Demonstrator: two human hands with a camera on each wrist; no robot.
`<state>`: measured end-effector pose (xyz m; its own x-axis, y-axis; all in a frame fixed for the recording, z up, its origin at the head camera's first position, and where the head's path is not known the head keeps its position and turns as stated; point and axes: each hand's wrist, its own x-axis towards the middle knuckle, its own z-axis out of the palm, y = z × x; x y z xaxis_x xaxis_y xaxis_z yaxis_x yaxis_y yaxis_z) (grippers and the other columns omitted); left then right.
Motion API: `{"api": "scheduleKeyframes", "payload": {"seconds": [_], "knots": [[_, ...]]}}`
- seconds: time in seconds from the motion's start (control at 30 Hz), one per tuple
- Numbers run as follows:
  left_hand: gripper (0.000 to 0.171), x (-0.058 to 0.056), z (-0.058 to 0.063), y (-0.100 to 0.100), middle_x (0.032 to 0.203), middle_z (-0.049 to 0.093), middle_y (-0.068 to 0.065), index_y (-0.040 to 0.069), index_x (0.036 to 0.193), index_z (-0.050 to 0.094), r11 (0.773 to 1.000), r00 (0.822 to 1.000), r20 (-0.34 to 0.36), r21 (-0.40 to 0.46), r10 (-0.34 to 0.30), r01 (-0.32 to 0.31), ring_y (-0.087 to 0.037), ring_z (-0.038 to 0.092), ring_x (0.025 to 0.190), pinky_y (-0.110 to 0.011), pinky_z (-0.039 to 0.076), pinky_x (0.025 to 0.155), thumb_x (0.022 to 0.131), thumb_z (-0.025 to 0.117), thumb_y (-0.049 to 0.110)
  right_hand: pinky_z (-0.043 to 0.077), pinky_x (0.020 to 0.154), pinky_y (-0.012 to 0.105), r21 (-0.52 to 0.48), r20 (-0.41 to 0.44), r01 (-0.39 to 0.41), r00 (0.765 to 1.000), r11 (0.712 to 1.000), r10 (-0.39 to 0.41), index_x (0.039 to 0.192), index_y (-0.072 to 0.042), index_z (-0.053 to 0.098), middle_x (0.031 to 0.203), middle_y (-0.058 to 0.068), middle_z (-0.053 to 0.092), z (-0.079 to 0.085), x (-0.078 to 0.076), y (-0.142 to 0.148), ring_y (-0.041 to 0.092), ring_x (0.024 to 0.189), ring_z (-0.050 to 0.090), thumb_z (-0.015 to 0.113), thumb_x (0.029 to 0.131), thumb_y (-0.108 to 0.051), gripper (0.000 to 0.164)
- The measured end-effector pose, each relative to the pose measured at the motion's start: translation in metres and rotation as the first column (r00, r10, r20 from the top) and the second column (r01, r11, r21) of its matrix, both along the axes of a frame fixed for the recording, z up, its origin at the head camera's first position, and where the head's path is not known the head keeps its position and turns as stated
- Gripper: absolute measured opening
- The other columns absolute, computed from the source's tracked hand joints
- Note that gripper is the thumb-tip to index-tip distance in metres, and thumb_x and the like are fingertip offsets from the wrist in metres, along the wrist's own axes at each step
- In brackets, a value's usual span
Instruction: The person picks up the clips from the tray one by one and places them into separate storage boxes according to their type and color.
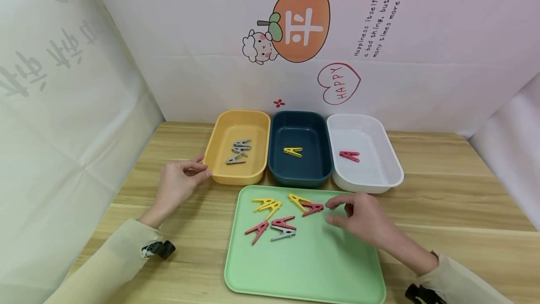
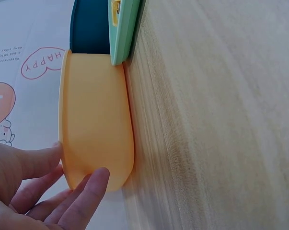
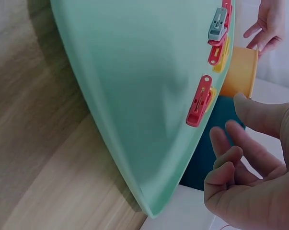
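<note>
My left hand (image 1: 181,179) touches the near left corner of the yellow bin (image 1: 238,179), thumb at the rim and its fingers (image 2: 94,189) spread beside the outer wall. In the yellow bin lie several grey clothespins (image 1: 236,157). My right hand (image 1: 363,215) hovers over the green tray (image 1: 303,266), thumb and forefinger apart with nothing between them. Just left of its fingertips is a red clothespin (image 1: 313,208), touching a yellow clothespin (image 1: 297,201). Farther left on the tray are more yellow clothespins (image 1: 270,205), red clothespins (image 1: 258,231) and a grey clothespin (image 1: 284,232).
Right of the yellow bin stand a dark blue bin (image 1: 299,179) with one yellow clothespin (image 1: 293,152) and a white bin (image 1: 371,184) with one red clothespin (image 1: 349,155). The bins stand side by side behind the tray on a wooden table (image 1: 443,186), before a printed cloth (image 1: 202,50).
</note>
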<state>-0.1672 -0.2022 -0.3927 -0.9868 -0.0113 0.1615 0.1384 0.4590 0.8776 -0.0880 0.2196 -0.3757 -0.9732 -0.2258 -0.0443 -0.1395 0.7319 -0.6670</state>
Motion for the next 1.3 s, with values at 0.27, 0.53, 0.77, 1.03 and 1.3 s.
{"api": "scheduleKeyframes", "payload": {"seconds": [0.27, 0.53, 0.77, 1.03, 1.3], "knots": [[0.018, 0.0, 0.001, 0.0, 0.136, 0.066, -0.022, -0.01, 0.102, 0.078, 1.0, 1.0, 0.006, -0.006, -0.01, 0.01, -0.036, 0.076, 0.098, -0.04, 0.068, 0.071, 0.09, 0.084, 0.001, 0.035, 0.046, 0.024, 0.021, 0.023, -0.012, 1.0, 1.0, 0.012, 0.123, -0.004, 0.077, 0.067, 0.001, 0.052, -0.005, -0.011, -0.011, 0.017, 0.06, 0.047, 0.089, 0.087, -0.011, 0.039], [0.017, 0.001, 0.0, 0.001, 0.136, 0.066, -0.021, -0.01, 0.102, 0.078, 1.0, 1.0, 0.008, -0.006, -0.008, 0.008, -0.036, 0.076, 0.099, -0.039, 0.068, 0.071, 0.09, 0.084, 0.001, 0.039, 0.047, 0.024, 0.017, 0.025, -0.065, 0.998, 0.998, 0.064, 0.121, -0.002, 0.078, 0.102, 0.002, 0.077, -0.011, -0.017, -0.012, 0.018, 0.064, 0.05, 0.086, 0.087, -0.005, 0.036], [0.017, 0.0, 0.001, 0.0, 0.136, 0.066, -0.021, -0.01, 0.102, 0.077, 1.0, 1.0, 0.014, 0.006, -0.01, 0.01, -0.036, 0.076, 0.098, -0.038, 0.068, 0.072, 0.09, 0.083, 0.0, 0.045, 0.053, 0.024, -0.031, 0.072, -0.125, 0.989, 0.992, 0.127, 0.118, -0.003, 0.078, 0.087, -0.006, 0.076, -0.015, -0.008, -0.011, 0.016, 0.067, 0.053, 0.088, 0.084, -0.004, 0.035], [0.018, 0.0, 0.001, 0.0, 0.137, 0.066, -0.021, -0.011, 0.103, 0.077, 1.0, 1.0, 0.019, 0.009, -0.011, 0.01, -0.036, 0.076, 0.099, -0.038, 0.067, 0.073, 0.09, 0.083, -0.001, 0.044, 0.05, 0.024, -0.037, 0.067, -0.144, 0.987, 0.989, 0.146, 0.12, -0.007, 0.079, 0.094, -0.003, 0.075, -0.014, -0.006, -0.014, 0.017, 0.064, 0.052, 0.081, 0.083, 0.009, 0.04], [0.018, 0.0, 0.001, 0.0, 0.136, 0.066, -0.022, -0.011, 0.103, 0.077, 1.0, 1.0, 0.014, 0.008, -0.014, 0.014, -0.037, 0.076, 0.1, -0.038, 0.067, 0.073, 0.09, 0.083, -0.001, 0.047, 0.05, 0.026, 0.047, 0.034, -0.167, 0.986, 0.985, 0.166, 0.12, -0.01, 0.08, 0.109, 0.001, 0.072, -0.014, -0.011, -0.021, 0.016, 0.065, 0.051, 0.075, 0.083, 0.017, 0.046]]}}
